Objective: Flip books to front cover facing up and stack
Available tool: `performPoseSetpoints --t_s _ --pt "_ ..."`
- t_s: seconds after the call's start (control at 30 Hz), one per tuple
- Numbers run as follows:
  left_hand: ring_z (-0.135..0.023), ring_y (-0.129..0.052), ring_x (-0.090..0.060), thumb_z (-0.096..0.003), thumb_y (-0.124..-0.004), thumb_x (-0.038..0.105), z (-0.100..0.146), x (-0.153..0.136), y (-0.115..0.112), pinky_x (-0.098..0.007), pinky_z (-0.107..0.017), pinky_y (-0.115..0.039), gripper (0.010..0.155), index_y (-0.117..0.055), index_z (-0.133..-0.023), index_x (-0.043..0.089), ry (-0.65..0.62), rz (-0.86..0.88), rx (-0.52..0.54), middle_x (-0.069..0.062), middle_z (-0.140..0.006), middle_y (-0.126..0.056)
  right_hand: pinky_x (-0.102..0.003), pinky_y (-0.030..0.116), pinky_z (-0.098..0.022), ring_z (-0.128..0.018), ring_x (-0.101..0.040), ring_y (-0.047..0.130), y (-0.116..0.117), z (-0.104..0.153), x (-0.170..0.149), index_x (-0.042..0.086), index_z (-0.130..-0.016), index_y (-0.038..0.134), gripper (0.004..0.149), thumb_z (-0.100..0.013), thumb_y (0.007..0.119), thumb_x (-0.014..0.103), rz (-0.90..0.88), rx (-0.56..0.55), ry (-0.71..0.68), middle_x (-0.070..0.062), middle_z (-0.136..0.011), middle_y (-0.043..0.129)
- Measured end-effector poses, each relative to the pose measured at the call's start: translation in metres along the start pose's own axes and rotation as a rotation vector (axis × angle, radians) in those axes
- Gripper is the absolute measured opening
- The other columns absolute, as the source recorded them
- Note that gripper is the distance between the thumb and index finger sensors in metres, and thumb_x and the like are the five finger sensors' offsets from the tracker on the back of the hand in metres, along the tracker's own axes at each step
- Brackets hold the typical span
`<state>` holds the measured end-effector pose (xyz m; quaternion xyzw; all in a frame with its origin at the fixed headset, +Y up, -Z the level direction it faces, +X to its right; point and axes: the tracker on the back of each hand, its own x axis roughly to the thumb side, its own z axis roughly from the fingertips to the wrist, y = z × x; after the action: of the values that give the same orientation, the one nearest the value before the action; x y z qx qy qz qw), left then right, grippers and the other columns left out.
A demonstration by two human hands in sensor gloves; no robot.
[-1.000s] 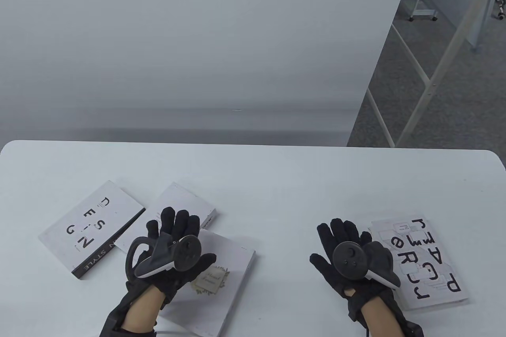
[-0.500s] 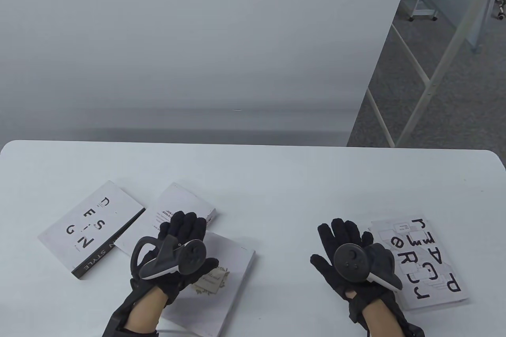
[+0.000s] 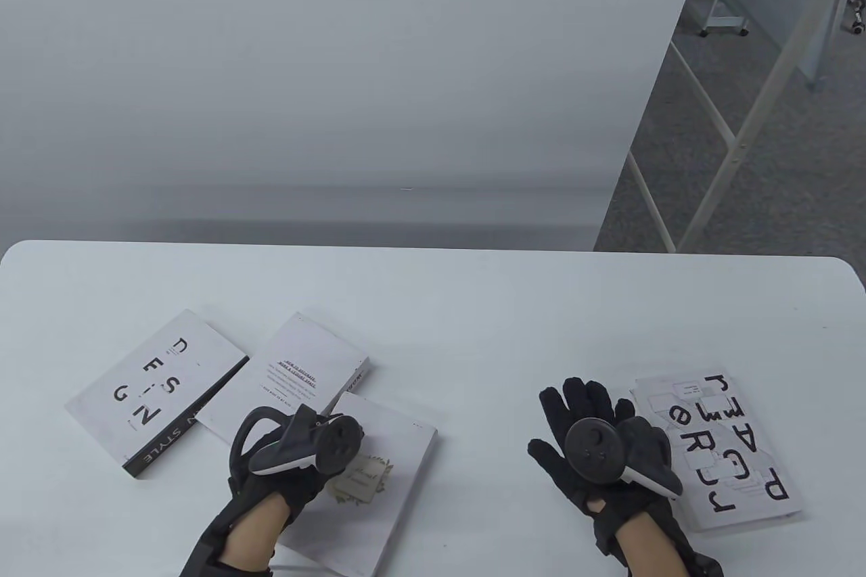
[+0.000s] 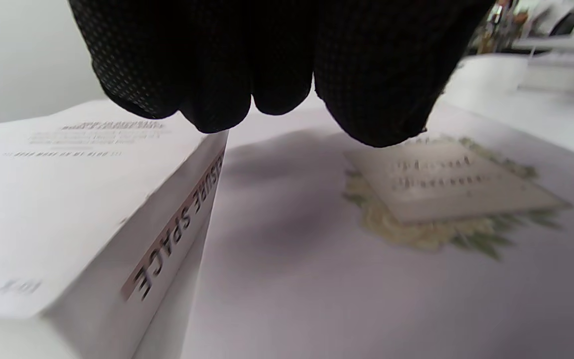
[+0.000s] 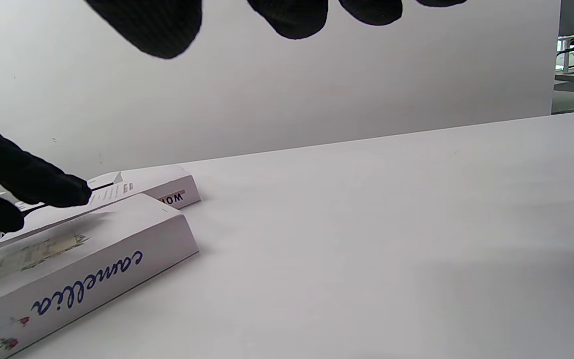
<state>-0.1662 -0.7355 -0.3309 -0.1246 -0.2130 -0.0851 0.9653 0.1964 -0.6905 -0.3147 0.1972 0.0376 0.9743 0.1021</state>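
Four white books lie on the table [image 3: 473, 306]. The "DESIGN" book [image 3: 159, 394] is at the left. A book with small printed text on top [image 3: 304, 371] lies beside it; it also shows in the left wrist view [image 4: 68, 199]. The "camellia" book with a floral label [image 3: 396, 462] lies against it, label up [image 4: 446, 184], spine in the right wrist view [image 5: 87, 284]. The "PAPER" book [image 3: 734, 448] is at the right. My left hand [image 3: 308, 465] hovers over the camellia book with fingers [image 4: 217, 75] curled in, holding nothing. My right hand [image 3: 582, 411] is open, fingers spread, just left of the PAPER book.
A grey wall panel [image 3: 338, 97] stands behind the table's far edge. White frame legs [image 3: 737, 144] stand on the carpet at the right. A wide bare stretch of table [image 5: 391, 224] lies between the two hands and toward the far edge.
My left hand drew back toward me off the text-covered book and curled its fingers in, uncovering that book's print. My right hand shifted slightly, staying open.
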Motion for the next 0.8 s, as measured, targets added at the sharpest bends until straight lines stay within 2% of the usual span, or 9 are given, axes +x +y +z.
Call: performPoseSetpoints --t_s 0.07,0.13,0.27,0.63,0.73,0.8 --pt "-0.082 -0.091 -0.04 -0.0363 -0.09 0.041 -0.003 0.005 -0.006 -0.047 -0.057 -0.085 0.06 -0.07 -0.093 0.032 0.018 -0.061 -0.087 -0.003 -0.1 -0.072 -0.085 0.029 -0.057 -0.097 -0.068 0.032 -0.001 0.0 0.0 0.006 -0.112 0.042 0.073 -0.058 0.061 0.052 0.001 -0.002 -0.002 -0.04 -0.112 0.031" --pt "-0.073 -0.099 -0.039 -0.0352 -0.089 0.045 -0.008 0.007 -0.012 -0.043 -0.05 -0.091 0.064 -0.066 -0.094 0.033 0.032 -0.099 -0.146 -0.004 -0.1 -0.069 -0.085 0.03 -0.057 -0.097 -0.068 0.033 -0.001 0.003 -0.001 0.006 -0.112 0.042 0.073 -0.058 0.06 0.052 0.019 -0.001 -0.002 -0.04 -0.112 0.031" --pt "-0.061 -0.105 -0.038 -0.0339 -0.089 0.045 -0.009 0.006 -0.011 -0.039 -0.039 -0.096 0.066 -0.066 -0.094 0.032 0.048 -0.063 -0.13 -0.005 -0.099 -0.069 -0.085 0.03 -0.057 -0.097 -0.069 0.033 -0.001 0.006 -0.004 0.006 -0.112 0.043 0.073 -0.058 0.06 0.052 -0.001 -0.007 0.008 -0.041 -0.112 0.031" --pt "-0.044 -0.113 -0.022 -0.0327 -0.087 0.054 -0.012 0.026 -0.008 -0.028 -0.028 -0.098 0.063 -0.073 -0.089 0.031 -0.007 -0.037 -0.036 -0.004 -0.093 -0.077 -0.085 0.031 -0.057 -0.097 -0.068 0.034 0.005 0.004 -0.004 0.006 -0.112 0.043 0.073 -0.058 0.06 0.052 0.003 0.021 0.0 -0.041 -0.112 0.032" --pt "-0.042 -0.114 -0.02 -0.0332 -0.088 0.053 -0.014 0.038 -0.007 -0.027 -0.027 -0.098 0.061 -0.075 -0.088 0.03 -0.031 -0.009 -0.004 -0.005 -0.091 -0.077 -0.083 0.036 -0.059 -0.097 -0.067 0.037 0.011 0.002 -0.003 0.006 -0.112 0.043 0.073 -0.058 0.06 0.052 0.008 0.039 -0.008 -0.04 -0.111 0.033" --pt "-0.042 -0.114 -0.019 -0.0335 -0.087 0.053 -0.016 0.045 -0.006 -0.027 -0.027 -0.098 0.061 -0.075 -0.088 0.03 -0.046 0.001 0.01 -0.005 -0.091 -0.077 -0.076 0.046 -0.061 -0.098 -0.062 0.047 0.015 0.0 -0.003 0.005 -0.111 0.046 0.072 -0.058 0.062 0.051 0.012 0.047 -0.02 -0.038 -0.111 0.038"
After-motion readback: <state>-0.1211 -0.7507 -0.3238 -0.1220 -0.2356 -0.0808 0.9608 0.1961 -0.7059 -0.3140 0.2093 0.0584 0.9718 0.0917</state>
